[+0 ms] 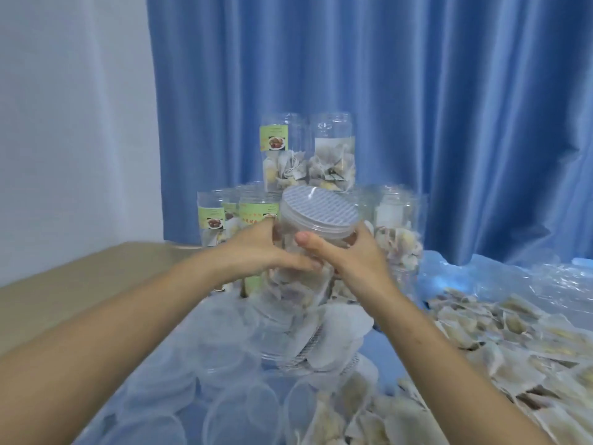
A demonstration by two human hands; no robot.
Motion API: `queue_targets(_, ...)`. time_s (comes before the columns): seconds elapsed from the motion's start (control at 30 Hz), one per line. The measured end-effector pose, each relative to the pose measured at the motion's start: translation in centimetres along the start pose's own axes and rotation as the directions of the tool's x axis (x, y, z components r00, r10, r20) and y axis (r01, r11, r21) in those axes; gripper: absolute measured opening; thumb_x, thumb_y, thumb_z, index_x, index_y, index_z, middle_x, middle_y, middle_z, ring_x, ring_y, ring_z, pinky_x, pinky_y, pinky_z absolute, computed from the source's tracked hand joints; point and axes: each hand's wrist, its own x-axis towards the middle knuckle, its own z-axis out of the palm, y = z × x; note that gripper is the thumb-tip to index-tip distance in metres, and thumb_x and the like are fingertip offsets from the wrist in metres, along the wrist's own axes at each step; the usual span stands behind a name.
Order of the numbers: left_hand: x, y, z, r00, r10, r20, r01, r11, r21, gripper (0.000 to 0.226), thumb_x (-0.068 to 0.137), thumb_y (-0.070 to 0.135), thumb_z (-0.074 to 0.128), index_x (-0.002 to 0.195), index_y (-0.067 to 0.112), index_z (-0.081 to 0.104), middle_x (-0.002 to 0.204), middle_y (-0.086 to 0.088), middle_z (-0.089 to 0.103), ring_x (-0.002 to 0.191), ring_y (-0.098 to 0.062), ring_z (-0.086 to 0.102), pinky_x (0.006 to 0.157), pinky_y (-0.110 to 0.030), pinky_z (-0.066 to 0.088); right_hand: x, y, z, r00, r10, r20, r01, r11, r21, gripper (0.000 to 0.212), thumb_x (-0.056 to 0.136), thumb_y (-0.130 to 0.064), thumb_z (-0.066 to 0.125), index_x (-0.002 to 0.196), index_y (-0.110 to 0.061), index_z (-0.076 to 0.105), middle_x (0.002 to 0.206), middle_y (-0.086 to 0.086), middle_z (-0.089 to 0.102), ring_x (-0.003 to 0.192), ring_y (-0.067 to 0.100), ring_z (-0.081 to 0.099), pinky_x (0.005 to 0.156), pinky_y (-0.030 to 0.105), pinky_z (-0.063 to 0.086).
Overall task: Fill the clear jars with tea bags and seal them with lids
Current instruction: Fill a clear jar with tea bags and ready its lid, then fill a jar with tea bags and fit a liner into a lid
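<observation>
This looks like a room in a home used as a small hand-packing station. Long pleated blue curtains [385, 107] hang behind the work area beside a plain white wall [70, 107]. A tabletop under a pale blue plastic sheet [449, 277] carries a heap of loose white tea bags [500, 342], a scatter of clear round plastic lids [192, 396] and stacked clear labelled plastic jars [308, 152], with a brown cardboard surface [64, 277] at the left.

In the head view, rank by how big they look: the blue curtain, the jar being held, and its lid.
1. Blue curtain
2. Held jar, though nearness to the camera enlarges it
3. Its lid
</observation>
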Motion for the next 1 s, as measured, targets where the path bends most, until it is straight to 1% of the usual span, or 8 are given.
queue_targets(0.1, -2.4, -2.6, -4.8, 0.971, -0.108, -0.212, 0.128, 0.988, 0.083, 0.091, 0.029, 0.057, 0.079, 0.112, 0.026, 0.060, 0.108, 0.011, 0.066, 0.102, -0.008, 0.062, 0.096, -0.031, 0.049, 0.9, -0.2, 5.3, 0.988, -0.052, 0.146, 0.045, 0.997, 0.056, 0.063, 0.045, -0.047, 0.087, 0.102, -0.029, 0.066, 0.099, -0.019, 0.072, 0.094, -0.005, 0.065, 0.080, 0.014, 0.052)
queue_targets(0.17, -4.3, -5.0, -7.7, 0.955, -0.140, -0.262, 0.158, 0.986, 0.047, 0.096, 0.026, 0.058, 0.078, 0.114, 0.023, 0.061, 0.111, 0.008, 0.066, 0.105, -0.010, 0.061, 0.099, -0.035, 0.047, 1.6, 0.0, 9.2, 0.982, -0.043, 0.183, 0.033, 0.998, 0.058, 0.067, 0.042, -0.052, 0.086, 0.102, -0.030, 0.066, 0.100, -0.019, 0.071, 0.095, -0.005, 0.064, 0.084, 0.019, 0.052)
queue_targets(0.3, -8.0, -10.0, -12.4, 0.885, -0.221, -0.409, 0.201, 0.975, -0.092, 0.083, 0.028, 0.053, 0.080, 0.105, 0.027, 0.066, 0.089, 0.020, 0.066, 0.091, -0.006, 0.062, 0.070, -0.014, 0.046, 3.3, -0.2, 17.6, 0.966, -0.076, 0.246, 0.088, 0.995, -0.037, 0.070, 0.048, -0.058, 0.084, 0.108, -0.029, 0.063, 0.107, -0.014, 0.066, 0.099, 0.001, 0.060, 0.085, 0.024, 0.050)
queue_targets(0.4, -9.7, -14.0, -15.0, 0.824, -0.275, -0.495, 0.238, 0.961, -0.139, 0.104, 0.024, 0.059, 0.076, 0.118, 0.018, 0.059, 0.100, 0.008, 0.061, 0.091, -0.008, 0.059, 0.066, -0.015, 0.039, 4.4, 0.3, 23.1, 0.936, -0.078, 0.344, 0.108, 0.992, -0.067, 0.068, 0.053, -0.057, 0.083, 0.110, -0.027, 0.063, 0.109, -0.009, 0.065, 0.098, 0.004, 0.061, 0.087, 0.026, 0.051)
queue_targets(0.63, -12.0, -22.5, -16.6, 0.803, -0.399, -0.443, 0.283, 0.909, -0.306, 0.058, 0.053, 0.039, 0.079, 0.105, 0.029, 0.057, 0.107, 0.008, 0.063, 0.093, 0.000, 0.058, 0.069, -0.019, 0.043, 5.1, 4.3, 31.8, 0.866, -0.033, 0.498, 0.143, 0.972, -0.185, 0.047, 0.062, -0.056, 0.080, 0.100, -0.032, 0.066, 0.106, -0.011, 0.067, 0.104, 0.006, 0.060, 0.092, 0.024, 0.048)
queue_targets(0.7, -11.8, -24.9, -16.3, 0.778, -0.435, -0.454, 0.281, 0.887, -0.367, 0.056, 0.063, 0.030, 0.085, 0.112, 0.033, 0.057, 0.109, 0.000, 0.065, 0.090, -0.003, 0.061, 0.068, -0.018, 0.044, 5.2, 6.1, 33.3, 0.853, 0.016, 0.522, 0.097, 0.977, -0.189, 0.064, 0.061, -0.056, 0.080, 0.115, -0.026, 0.063, 0.118, -0.005, 0.064, 0.116, 0.013, 0.054, 0.101, 0.033, 0.045)
queue_targets(0.87, -10.3, -28.0, -15.4, 0.707, -0.527, -0.471, 0.296, 0.826, -0.480, 0.120, 0.035, 0.053, 0.079, 0.142, 0.021, 0.036, 0.105, -0.005, 0.059, 0.100, -0.018, 0.062, 0.081, -0.028, 0.049, 6.2, 8.9, 35.2, 0.868, 0.140, 0.477, -0.029, 0.972, -0.234, 0.097, 0.044, -0.076, 0.070, 0.127, -0.028, 0.053, 0.129, 0.001, 0.055, 0.126, 0.020, 0.045, 0.105, 0.038, 0.040)
queue_targets(1.0, -9.2, -29.7, -15.9, 0.706, -0.511, -0.490, 0.250, 0.828, -0.502, 0.062, 0.065, 0.026, 0.084, 0.118, 0.035, 0.052, 0.076, 0.007, 0.056, 0.075, -0.006, 0.062, 0.065, -0.019, 0.046, 7.6, 9.6, 35.9, 0.844, 0.116, 0.524, 0.018, 0.969, -0.245, 0.081, 0.058, -0.066, 0.075, 0.126, -0.026, 0.055, 0.124, -0.002, 0.058, 0.127, 0.019, 0.042, 0.106, 0.038, 0.039)
